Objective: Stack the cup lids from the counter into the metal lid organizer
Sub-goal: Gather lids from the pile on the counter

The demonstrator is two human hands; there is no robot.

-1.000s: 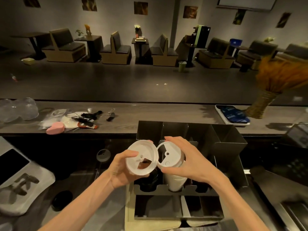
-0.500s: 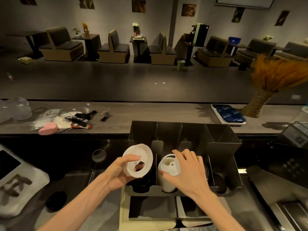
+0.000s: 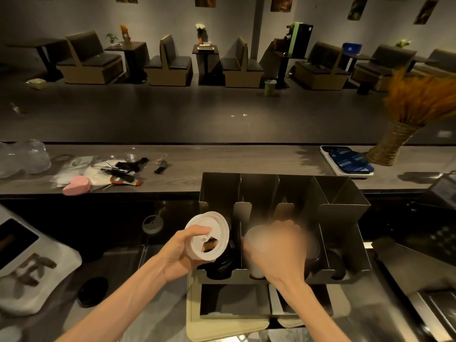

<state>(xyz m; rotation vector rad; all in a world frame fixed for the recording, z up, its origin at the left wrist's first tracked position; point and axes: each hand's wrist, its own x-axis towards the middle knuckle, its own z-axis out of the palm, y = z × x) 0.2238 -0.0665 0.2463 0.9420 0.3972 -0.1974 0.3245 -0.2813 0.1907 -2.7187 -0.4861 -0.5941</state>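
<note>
Dim café seating was noted beyond the bench (image 3: 222, 166). Since a moment earlier, the right hand (image 3: 276, 248) had been lowered, blurred, onto the white stack (image 3: 255, 265) inside the metal lid organizer (image 3: 345, 215); its fingers' state could not be told. One lid (image 3: 208, 236) was pinched by left hand (image 3: 181, 253) fingers, unplaced.

Left hand (image 3: 182, 253) raised, palm toward camera, thumb and fingers closed as a grip around a white lid (image 3: 208, 235). Right hand (image 3: 276, 253) beside it, palm down, motion-blurred; its grip state unclear. Both forearms bare, extended forward.
</note>
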